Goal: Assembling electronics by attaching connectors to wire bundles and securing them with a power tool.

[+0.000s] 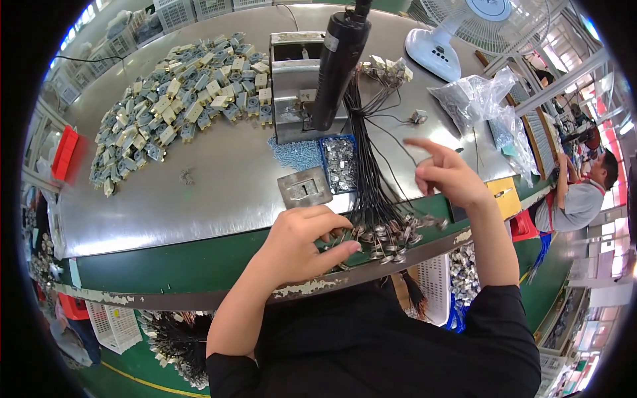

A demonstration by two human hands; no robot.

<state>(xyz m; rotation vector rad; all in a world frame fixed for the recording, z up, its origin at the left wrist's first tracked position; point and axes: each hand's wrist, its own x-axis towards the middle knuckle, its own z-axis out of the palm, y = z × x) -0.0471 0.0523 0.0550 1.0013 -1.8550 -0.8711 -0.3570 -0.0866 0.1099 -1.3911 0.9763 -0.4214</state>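
"Just right of your left hand (302, 242), metal ends (381, 245) of the black cables (371, 176) lie bunched; you'd likely do best parting one gently, so its neighbours don't snag."

"How do your hands stand?"

"Your left is half curled at the nearest ends, thumb apart from forefinger; whether its other fingers pinch one, I can't tell. Your right hand (454, 176) is raised right of the bundle, forefinger stretched away from the thumb, other fingers bent, nothing clearly gripped."

"And beyond your left?"

"Your slotted metal block (290, 194), then the blue tray (323, 159); keep cables off both."
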